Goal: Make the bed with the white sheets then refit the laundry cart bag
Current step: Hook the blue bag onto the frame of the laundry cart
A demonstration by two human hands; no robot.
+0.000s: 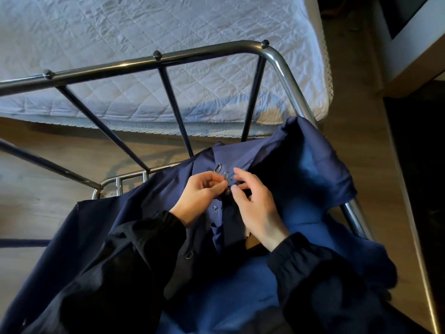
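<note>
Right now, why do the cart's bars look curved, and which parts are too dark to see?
Head view: the wide-angle lens bows the cart rail, and glare streaks its right corner; the bed is well lit; the black sleeves and lower navy bag sink into shadow; the metal clip reads clearly.

one head-worn wide view, looking steeply down and forward; close over the laundry cart frame; bed beyond

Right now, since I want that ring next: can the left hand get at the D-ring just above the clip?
Probably yes. The left hand pinches the clip right beside the D-ring, which lies uncovered on the navy bag; its grip must let go first.
</note>
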